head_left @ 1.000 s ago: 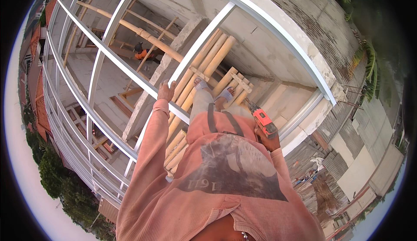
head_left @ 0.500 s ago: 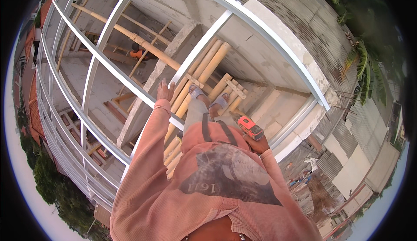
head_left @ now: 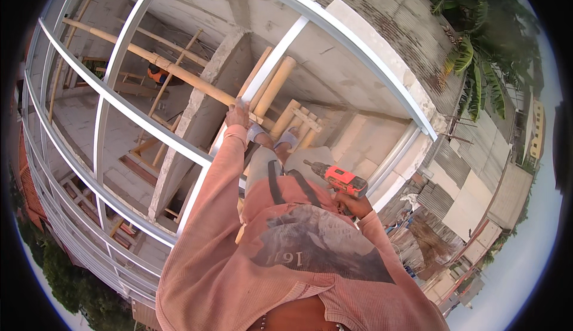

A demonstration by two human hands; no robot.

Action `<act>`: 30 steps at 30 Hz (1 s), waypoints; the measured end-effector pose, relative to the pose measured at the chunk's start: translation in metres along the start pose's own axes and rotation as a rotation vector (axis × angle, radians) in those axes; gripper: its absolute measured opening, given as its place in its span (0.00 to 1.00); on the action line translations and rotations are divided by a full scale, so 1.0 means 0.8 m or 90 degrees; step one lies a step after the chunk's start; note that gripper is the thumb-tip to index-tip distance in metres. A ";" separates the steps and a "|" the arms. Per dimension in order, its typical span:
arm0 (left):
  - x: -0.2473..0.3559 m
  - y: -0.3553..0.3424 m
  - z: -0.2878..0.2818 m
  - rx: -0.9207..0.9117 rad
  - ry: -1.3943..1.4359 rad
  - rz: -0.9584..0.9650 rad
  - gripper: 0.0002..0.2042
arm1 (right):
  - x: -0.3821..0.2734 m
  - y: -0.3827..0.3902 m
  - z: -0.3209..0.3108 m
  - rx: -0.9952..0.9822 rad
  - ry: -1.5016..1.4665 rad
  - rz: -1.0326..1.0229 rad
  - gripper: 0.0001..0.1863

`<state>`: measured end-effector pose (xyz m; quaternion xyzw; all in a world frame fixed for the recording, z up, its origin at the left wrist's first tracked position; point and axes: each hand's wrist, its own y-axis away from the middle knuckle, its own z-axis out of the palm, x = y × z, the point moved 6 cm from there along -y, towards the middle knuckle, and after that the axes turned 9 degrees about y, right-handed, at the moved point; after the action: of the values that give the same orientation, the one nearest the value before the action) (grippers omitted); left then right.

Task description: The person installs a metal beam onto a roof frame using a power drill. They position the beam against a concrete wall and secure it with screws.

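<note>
My left hand [head_left: 237, 115] is closed round a light metal roof beam [head_left: 277, 55], just ahead of my legs. In my right hand [head_left: 354, 205], beside my right hip, is a red-and-black cordless drill [head_left: 346, 180]. The drill's chuck points left and forward, away from the beams and touching none of them. Below, my sandalled feet [head_left: 287, 138] stand by several bamboo poles [head_left: 276, 85] and short wooden pieces [head_left: 307, 119]. The grip of the drill is mostly hidden by my fingers.
Curved metal beams [head_left: 134, 113] form an open frame on the left, with a deep drop between them. A long bamboo pole [head_left: 155, 61] crosses below. Far down, a person in orange [head_left: 157, 74] is at work. A block wall [head_left: 382, 56] and corrugated roofs [head_left: 477, 164] lie to the right.
My left hand has moved forward and closed on the beam. The drill has come up from beside my hip and shows more fully. My view has shifted a little to the right.
</note>
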<state>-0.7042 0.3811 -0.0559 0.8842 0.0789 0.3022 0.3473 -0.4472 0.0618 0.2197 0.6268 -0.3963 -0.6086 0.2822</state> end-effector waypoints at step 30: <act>-0.015 -0.027 0.023 -0.033 0.071 -0.002 0.31 | -0.326 0.135 0.042 0.259 -0.220 -0.309 0.28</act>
<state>-0.7014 0.3823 -0.0865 0.8567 0.0915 0.3525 0.3653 -0.4824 0.2282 0.4475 0.6336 -0.3912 -0.6636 -0.0723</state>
